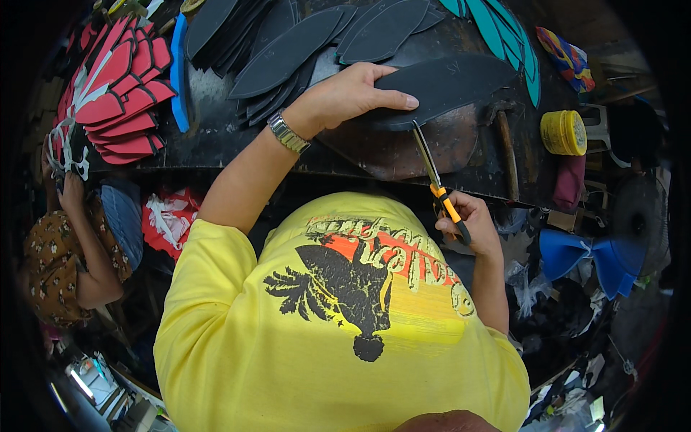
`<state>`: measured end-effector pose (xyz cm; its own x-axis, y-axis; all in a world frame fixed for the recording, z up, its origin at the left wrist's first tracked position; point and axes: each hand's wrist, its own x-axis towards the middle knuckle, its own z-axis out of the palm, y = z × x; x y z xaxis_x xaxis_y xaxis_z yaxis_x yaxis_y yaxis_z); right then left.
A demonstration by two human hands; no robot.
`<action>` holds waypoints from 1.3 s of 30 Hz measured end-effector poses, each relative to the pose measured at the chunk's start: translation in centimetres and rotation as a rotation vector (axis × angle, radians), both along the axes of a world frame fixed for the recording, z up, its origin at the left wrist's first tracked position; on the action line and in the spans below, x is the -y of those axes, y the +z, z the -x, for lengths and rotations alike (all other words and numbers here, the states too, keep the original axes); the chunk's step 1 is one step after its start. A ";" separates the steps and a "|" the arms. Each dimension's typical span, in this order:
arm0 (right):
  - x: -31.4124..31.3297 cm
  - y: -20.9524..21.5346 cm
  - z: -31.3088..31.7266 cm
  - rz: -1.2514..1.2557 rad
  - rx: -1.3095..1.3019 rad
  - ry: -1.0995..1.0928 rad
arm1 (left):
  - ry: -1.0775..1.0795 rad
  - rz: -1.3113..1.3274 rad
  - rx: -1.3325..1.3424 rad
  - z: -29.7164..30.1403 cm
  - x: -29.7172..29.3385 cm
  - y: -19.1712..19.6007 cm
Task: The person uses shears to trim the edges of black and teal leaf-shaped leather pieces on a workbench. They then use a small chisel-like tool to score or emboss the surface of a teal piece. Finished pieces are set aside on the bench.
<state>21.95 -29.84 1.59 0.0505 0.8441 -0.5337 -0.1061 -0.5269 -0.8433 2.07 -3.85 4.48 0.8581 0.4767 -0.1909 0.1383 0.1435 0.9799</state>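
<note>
My left hand grips a leaf-shaped black sheet piece near its left end, thumb on top and fingers partly hidden. Closed around the orange-and-black handles of a pair of scissors is my right hand. The scissor blades point away from me, and their tips meet the piece's near edge just below my left thumb. Beneath the piece lies a worn brown board. Several similar black pieces are stacked beyond my left forearm, and more black pieces lie at the far middle.
A wooden tool handle and a yellow tub are on the right. Teal pieces lie at the far right. Bundled red pieces and a blue strip sit left. Another person's hand touches the bundle's white ties.
</note>
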 end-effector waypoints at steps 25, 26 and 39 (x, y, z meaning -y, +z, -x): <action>-0.9 0.8 1.0 -0.009 0.174 0.004 | 0.037 -0.133 -0.095 0.6 -0.8 -1.3; -1.1 0.9 1.4 -0.017 0.205 0.000 | 0.040 -0.194 -0.088 0.8 -0.8 -1.3; -3.2 0.6 2.2 -0.218 0.489 -0.160 | 0.682 -1.282 -0.588 9.6 -4.0 0.8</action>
